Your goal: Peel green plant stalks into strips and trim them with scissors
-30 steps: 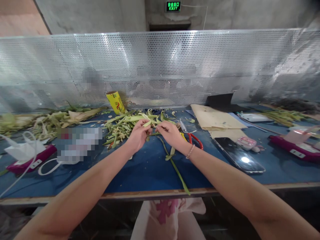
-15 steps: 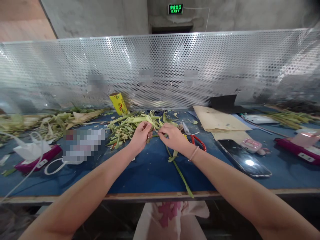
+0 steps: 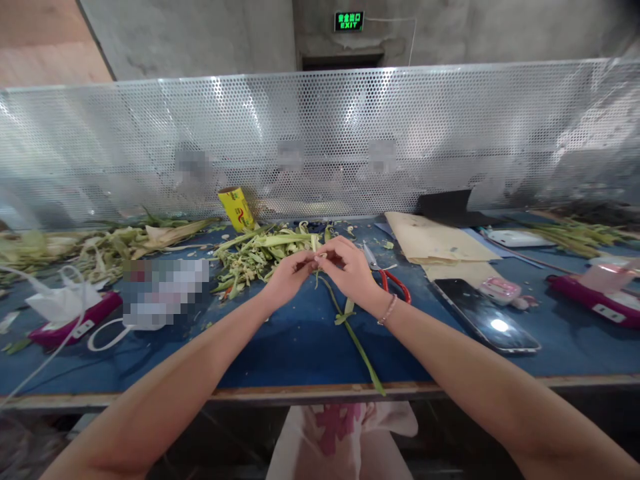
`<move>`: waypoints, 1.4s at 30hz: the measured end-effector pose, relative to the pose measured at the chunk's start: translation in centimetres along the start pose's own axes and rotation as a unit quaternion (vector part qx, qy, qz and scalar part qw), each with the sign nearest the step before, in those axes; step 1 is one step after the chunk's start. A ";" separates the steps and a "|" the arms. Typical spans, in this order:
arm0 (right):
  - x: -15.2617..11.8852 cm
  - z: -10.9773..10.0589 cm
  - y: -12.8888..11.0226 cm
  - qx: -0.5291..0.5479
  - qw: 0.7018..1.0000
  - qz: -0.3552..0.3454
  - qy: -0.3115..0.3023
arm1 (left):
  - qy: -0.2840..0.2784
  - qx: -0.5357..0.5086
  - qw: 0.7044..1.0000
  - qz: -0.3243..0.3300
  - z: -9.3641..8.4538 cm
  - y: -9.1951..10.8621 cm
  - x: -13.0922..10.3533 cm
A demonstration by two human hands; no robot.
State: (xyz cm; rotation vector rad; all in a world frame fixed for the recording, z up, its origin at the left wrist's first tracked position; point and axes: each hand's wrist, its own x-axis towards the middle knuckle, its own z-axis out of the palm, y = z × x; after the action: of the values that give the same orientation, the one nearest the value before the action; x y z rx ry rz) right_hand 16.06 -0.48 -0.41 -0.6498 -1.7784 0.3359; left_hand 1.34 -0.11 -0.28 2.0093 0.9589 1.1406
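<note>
My left hand (image 3: 291, 277) and my right hand (image 3: 349, 273) meet fingertip to fingertip above the blue table. Both are closed in a pinch on a pale green leaf strip (image 3: 315, 243), which sticks up between them; the fingers hide its lower part. Just beyond lies a heap of cut green leaf strips (image 3: 250, 257). Below my right hand a long green stalk (image 3: 361, 350) reaches to the table's front edge, with a paler bit wrapped around it. Scissors with red handles (image 3: 399, 285) lie beside my right wrist, partly covered by that hand.
A yellow tube (image 3: 237, 208) leans near the perforated metal screen (image 3: 320, 120). At right are brown paper sheets (image 3: 440, 240), a phone (image 3: 485, 317) and a pink case (image 3: 500, 291). Leftward stand a tissue box (image 3: 95, 320) and dry leaves (image 3: 105, 253).
My hands have come closer together, the left shifting a little right and down. The leaf strip they hold now stands more upright. The stalk and scissors stay where they were.
</note>
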 end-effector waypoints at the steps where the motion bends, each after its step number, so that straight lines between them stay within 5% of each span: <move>1: 0.1 0.0 0.0 0.034 0.999 0.035 0.007 | 0.000 -0.024 1.000 -0.017 0.0 -0.1 0.0; 7: 0.5 -0.1 0.1 0.202 0.960 0.195 0.008 | -0.007 -0.160 0.983 -0.085 0.3 -0.4 0.1; 16: 0.4 0.3 0.9 0.149 0.974 0.168 0.007 | 0.019 -0.174 0.978 -0.110 0.3 -0.1 0.1; 25: 0.6 0.3 0.9 0.263 0.935 0.238 0.016 | 0.024 -0.157 0.985 -0.074 0.6 0.0 0.1; 34: 0.3 1.0 1.8 0.220 0.948 0.229 -0.006 | 0.055 -0.370 0.918 -0.129 0.4 0.3 0.3; 42: 0.3 0.9 1.8 0.178 0.963 0.203 0.013 | 0.075 -0.346 0.929 -0.110 0.3 0.2 0.3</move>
State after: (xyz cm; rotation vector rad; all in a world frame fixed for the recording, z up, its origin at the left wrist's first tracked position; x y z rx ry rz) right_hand 15.63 1.22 -1.46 -0.7494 -1.4969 0.8996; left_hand 1.78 0.01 -0.09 1.2327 0.6919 1.2898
